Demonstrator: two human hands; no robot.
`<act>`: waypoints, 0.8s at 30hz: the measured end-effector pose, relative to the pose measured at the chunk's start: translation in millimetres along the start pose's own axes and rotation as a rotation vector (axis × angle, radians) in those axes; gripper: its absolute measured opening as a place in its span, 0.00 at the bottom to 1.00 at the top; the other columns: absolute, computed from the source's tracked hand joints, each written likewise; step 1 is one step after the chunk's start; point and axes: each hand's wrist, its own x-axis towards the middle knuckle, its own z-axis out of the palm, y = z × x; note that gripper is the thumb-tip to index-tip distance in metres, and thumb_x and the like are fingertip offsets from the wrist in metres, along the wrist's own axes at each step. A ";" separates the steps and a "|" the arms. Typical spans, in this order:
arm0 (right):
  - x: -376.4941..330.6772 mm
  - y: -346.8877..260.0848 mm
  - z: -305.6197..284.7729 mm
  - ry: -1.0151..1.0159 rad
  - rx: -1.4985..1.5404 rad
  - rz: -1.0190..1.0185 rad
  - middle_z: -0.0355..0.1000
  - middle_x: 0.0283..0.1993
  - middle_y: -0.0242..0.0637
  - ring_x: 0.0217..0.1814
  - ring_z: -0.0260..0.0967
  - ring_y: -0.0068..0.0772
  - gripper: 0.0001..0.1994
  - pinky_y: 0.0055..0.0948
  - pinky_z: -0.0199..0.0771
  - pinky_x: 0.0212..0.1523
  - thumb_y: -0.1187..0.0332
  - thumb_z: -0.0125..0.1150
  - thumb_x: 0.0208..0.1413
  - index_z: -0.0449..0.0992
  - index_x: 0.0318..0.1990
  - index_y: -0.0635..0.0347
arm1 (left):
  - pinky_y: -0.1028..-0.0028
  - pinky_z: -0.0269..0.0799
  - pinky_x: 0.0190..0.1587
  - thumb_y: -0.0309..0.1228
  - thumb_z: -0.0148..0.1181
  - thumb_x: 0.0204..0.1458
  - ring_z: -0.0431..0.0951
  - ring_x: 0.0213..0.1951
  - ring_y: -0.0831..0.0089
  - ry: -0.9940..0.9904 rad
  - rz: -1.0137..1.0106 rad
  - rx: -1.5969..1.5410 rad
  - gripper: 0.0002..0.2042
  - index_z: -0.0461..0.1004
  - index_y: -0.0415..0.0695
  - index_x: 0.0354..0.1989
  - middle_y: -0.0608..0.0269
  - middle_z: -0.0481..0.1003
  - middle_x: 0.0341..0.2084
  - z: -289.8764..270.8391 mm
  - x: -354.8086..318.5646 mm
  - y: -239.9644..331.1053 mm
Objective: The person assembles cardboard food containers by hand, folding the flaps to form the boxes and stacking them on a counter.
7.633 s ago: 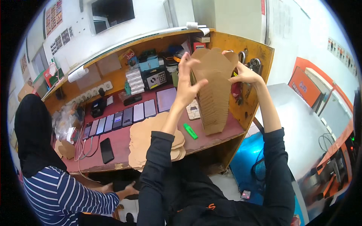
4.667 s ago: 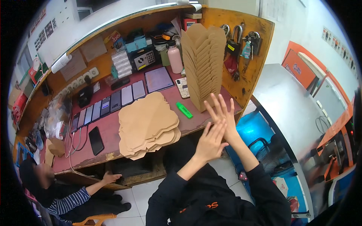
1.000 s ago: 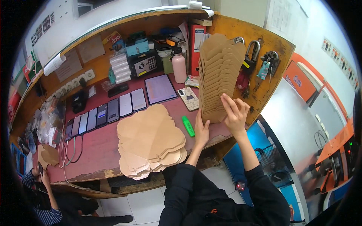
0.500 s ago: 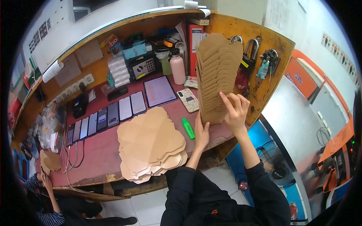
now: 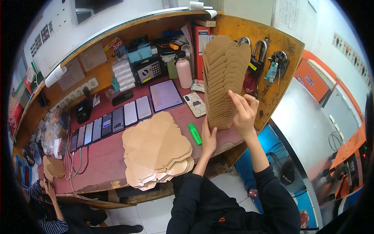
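Note:
A tall stack of nested brown cardboard food boxes (image 5: 224, 84) stands on the table's right side, its rounded flaps layered up the front. My left hand (image 5: 209, 139) grips the stack low on its left side, with some fingers hidden behind it. My right hand (image 5: 245, 117) is raised at the stack's right edge. Its extended fingertips touch or nearly touch the flap edges about halfway up, and it holds nothing. Left of the stack lies a pile of flat, unfolded cardboard blanks (image 5: 156, 146). Between them rests a green highlighter (image 5: 194, 134).
Several phones (image 5: 118, 119) line the maroon table (image 5: 99, 165) beside a tablet (image 5: 166, 94). A patterned phone (image 5: 194, 104), pink bottle (image 5: 183, 70) and small safe (image 5: 150, 71) stand behind. Padlocks (image 5: 257, 60) hang on the right panel. A co-worker's hands (image 5: 49, 189) are at far left.
My right hand's fingertips have moved slightly up the flap edges. My left hand stays at the stack's lower left side, and the stack keeps its place.

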 end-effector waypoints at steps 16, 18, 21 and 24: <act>15.1 2.6 -3.7 -0.010 -0.107 -0.099 0.69 0.46 0.25 0.38 0.59 0.30 0.21 0.27 0.54 0.40 0.76 0.45 0.35 0.74 0.42 0.57 | 0.67 0.48 0.59 0.23 0.48 0.48 0.54 0.58 0.56 0.023 0.011 -0.027 0.28 0.48 0.39 0.59 0.48 0.54 0.55 1.8 -0.5 -2.0; 17.2 2.8 -2.5 0.030 -0.043 -0.079 0.69 0.46 0.27 0.37 0.59 0.31 0.22 0.27 0.54 0.39 0.77 0.45 0.35 0.74 0.42 0.57 | 0.67 0.48 0.59 0.23 0.48 0.48 0.54 0.58 0.56 0.024 0.019 -0.030 0.28 0.48 0.39 0.59 0.48 0.54 0.55 1.7 -0.4 -3.0; 21.6 4.4 -2.4 0.041 -0.031 -0.060 0.70 0.44 0.27 0.36 0.60 0.31 0.22 0.28 0.54 0.39 0.77 0.46 0.34 0.74 0.42 0.56 | 0.67 0.48 0.59 0.23 0.48 0.48 0.54 0.57 0.56 0.025 0.008 -0.024 0.28 0.48 0.39 0.59 0.48 0.54 0.55 2.6 0.2 -3.1; 26.9 1.5 -2.2 0.052 -0.117 -0.079 0.69 0.40 0.27 0.36 0.59 0.31 0.22 0.28 0.54 0.39 0.77 0.46 0.33 0.74 0.43 0.56 | 0.67 0.48 0.59 0.23 0.48 0.48 0.54 0.57 0.56 0.022 0.003 -0.027 0.28 0.48 0.39 0.59 0.48 0.55 0.55 1.7 -0.1 -3.9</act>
